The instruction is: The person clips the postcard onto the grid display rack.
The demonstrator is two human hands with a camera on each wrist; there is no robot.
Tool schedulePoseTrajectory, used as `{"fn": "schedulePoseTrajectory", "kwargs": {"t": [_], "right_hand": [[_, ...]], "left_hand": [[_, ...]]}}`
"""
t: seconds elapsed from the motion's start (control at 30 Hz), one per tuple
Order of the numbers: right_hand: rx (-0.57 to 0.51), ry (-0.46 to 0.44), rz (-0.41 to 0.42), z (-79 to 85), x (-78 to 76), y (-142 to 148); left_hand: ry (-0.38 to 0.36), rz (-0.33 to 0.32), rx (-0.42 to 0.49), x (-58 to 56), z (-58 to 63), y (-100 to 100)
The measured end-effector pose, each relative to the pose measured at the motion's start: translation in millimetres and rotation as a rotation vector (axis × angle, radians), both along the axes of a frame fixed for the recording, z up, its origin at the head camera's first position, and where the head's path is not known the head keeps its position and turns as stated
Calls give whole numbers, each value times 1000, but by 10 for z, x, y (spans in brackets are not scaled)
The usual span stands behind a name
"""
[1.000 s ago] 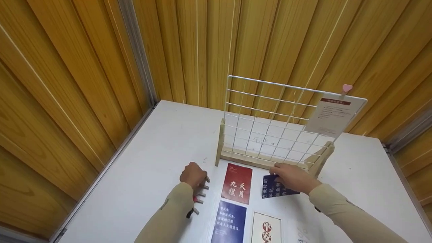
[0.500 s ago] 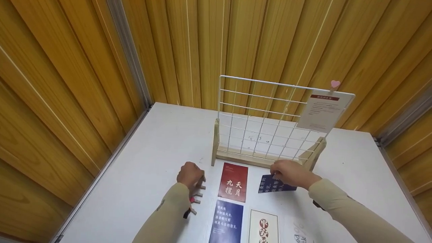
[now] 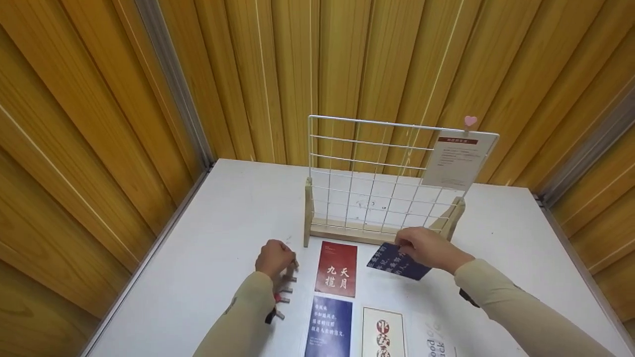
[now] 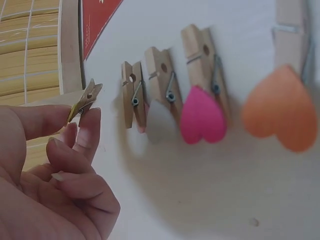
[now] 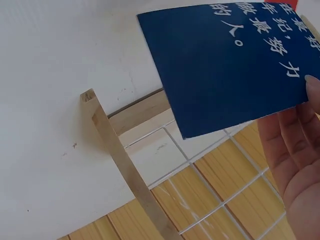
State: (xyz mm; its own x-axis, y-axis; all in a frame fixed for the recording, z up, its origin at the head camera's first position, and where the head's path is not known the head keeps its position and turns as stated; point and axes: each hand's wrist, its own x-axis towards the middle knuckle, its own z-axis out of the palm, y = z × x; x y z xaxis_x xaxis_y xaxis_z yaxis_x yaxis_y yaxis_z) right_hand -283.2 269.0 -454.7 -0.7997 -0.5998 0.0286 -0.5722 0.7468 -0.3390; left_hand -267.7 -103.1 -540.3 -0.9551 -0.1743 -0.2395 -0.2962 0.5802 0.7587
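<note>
Between thumb and fingertips, my left hand (image 3: 274,259) pinches a small wooden clothespin (image 4: 86,102), seen in the left wrist view. Beside that hand lies a row of several more clothespins, among them one with a pink heart (image 4: 203,115) and one with an orange heart (image 4: 281,107). My right hand (image 3: 429,248) pinches a dark blue card (image 5: 225,75) with white writing by one edge. The card is tilted, above the table and just in front of the wire grid rack (image 3: 308,213). A white card (image 3: 451,161) hangs at the rack's upper right under a pink heart clip (image 3: 470,121).
Nearer me on the white table (image 3: 198,238) lie a red card (image 3: 337,267), another blue card (image 3: 327,329), a cream card (image 3: 367,342) and a pale card with grey letters (image 3: 431,342). Wood-look panels (image 3: 248,74) stand behind and at the sides.
The blue card in my right hand has turned and tilted, showing more of its face. My left hand stays by the clothespins. The head view has shifted, so the rack appears further left.
</note>
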Motion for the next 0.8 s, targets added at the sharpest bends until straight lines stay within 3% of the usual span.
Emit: {"fn": "schedulePoseTrajectory", "kwargs": {"t": [0.27,0.43,0.8], "right_hand": [[-119,-43,-109,122,21,10],[-183,-56,-151,183,12,28],[-391,61,-171,363,-37,-7]], "left_hand": [[-54,14,85,-14,46,35],[-53,0,79,-29,80,48],[75,-96,-1,-25,93,-40]]}}
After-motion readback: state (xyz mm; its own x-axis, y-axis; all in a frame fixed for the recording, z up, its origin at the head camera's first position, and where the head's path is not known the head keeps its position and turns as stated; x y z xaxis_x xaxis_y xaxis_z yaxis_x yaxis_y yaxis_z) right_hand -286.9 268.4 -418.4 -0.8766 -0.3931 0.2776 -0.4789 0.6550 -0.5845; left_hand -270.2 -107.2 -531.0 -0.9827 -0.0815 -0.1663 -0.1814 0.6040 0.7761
